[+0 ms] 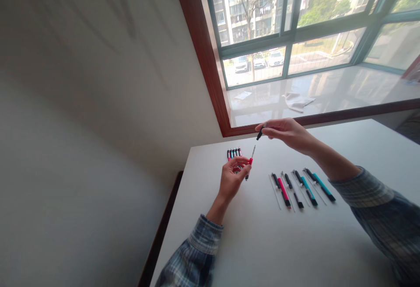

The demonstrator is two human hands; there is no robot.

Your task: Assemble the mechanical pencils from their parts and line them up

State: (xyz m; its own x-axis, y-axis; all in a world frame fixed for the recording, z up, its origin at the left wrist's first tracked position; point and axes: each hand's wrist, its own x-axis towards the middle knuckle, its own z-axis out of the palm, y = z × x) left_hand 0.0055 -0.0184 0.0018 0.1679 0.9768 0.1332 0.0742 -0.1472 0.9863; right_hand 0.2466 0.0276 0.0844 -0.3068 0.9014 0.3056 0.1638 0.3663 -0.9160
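My left hand (233,176) is closed around a red pen barrel (251,161), held tilted above the table. A thin refill with a spring-like tip (253,150) sticks up out of the barrel's top. Just above that tip, my right hand (288,134) pinches a black pen top (260,133) between thumb and fingers. A small gap separates the black piece from the refill. Several assembled pens (234,151) stand in a row behind my left hand, partly hidden by it. A red ring-shaped thing near my left palm is too small to name.
To the right on the white table (243,234) lie rows of pen parts: a red barrel (284,193), teal barrels (324,187), black pieces (288,180) and thin white refills (274,192). Beyond the table's far edge, a windowsill holds a white cloth (298,102). A wall rises at left.
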